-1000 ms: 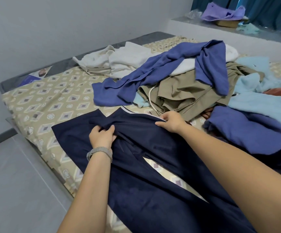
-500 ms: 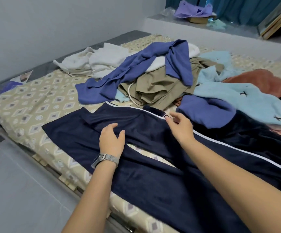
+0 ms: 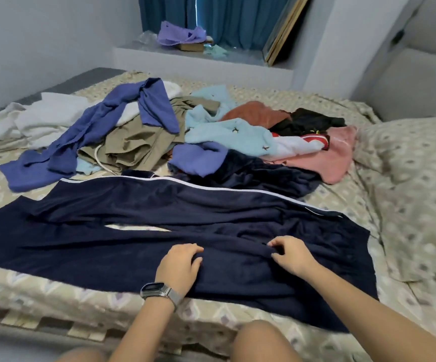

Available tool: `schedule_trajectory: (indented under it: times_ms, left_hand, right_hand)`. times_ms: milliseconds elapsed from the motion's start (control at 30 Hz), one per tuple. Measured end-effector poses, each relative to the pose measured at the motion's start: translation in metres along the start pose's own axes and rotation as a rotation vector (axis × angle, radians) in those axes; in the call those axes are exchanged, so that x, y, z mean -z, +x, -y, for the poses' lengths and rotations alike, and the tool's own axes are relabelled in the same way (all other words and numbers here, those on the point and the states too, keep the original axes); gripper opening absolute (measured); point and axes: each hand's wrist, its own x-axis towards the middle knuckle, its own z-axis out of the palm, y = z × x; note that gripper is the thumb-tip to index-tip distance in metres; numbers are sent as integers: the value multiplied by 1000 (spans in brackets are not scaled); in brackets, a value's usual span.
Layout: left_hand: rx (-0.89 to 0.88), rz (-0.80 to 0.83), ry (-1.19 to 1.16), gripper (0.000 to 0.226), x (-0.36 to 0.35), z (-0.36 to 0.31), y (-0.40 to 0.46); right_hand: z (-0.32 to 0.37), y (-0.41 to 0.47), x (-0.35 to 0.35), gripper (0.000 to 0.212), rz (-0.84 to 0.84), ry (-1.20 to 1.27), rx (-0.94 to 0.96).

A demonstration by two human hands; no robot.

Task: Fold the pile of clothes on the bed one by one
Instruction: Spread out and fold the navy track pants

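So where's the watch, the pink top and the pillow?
watch (image 3: pixel 155 287), head view, on its dark face at the left wrist.
pink top (image 3: pixel 326 160), head view, on its flat middle.
pillow (image 3: pixel 417 184), head view, on its patterned top.

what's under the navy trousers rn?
Under the navy trousers: patterned bedsheet, showing through the gap between the legs. Their far right end runs under the clothes pile. Anything else beneath is covered. Both hands, left and right, are on top.
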Motion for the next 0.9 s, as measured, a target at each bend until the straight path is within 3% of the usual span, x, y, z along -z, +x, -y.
schedule_trajectory:
  times_ms: [100, 200, 267, 367, 400, 500, 533, 667, 767, 900]
  left_hand:
    - [-25, 72, 95, 30, -12, -6, -5]
    - [31, 282, 320, 45, -22, -9, -12]
    - [96, 406, 427, 54, -28, -10, -21]
    - [145, 408, 447, 88, -34, -17, -34]
    - [160, 398, 443, 89, -36, -20, -37]
    - [164, 425, 421, 60, -41, -40, -40]
    - [152, 441, 395, 62, -44, -49, -42]
    - [33, 388, 261, 112, -64, -87, -47]
    - [-69, 422, 278, 114, -86, -118, -45]
    - [-126, 472, 249, 109, -112, -153, -36]
  right_hand:
    - [-36, -25, 16, 30, -32, -143, -49]
    - [-65, -49, 34, 54, -112, -293, -268]
    - [-85, -59, 36, 79, -137, -200, -447]
    - [-122, -69, 29, 115, -90, 117, -600]
    - [-133, -72, 25, 119, -110, 182, -624]
    - [-152, -79, 18, 108, -271, 272, -666]
    - [-158, -81, 17, 98, -313, 320, -658]
    - [-176, -91, 22, 64, -290, 500, -533]
    - [-183, -104, 24, 38, -171, 568, -391]
    - [-192, -105, 18, 49, -90, 755, -314]
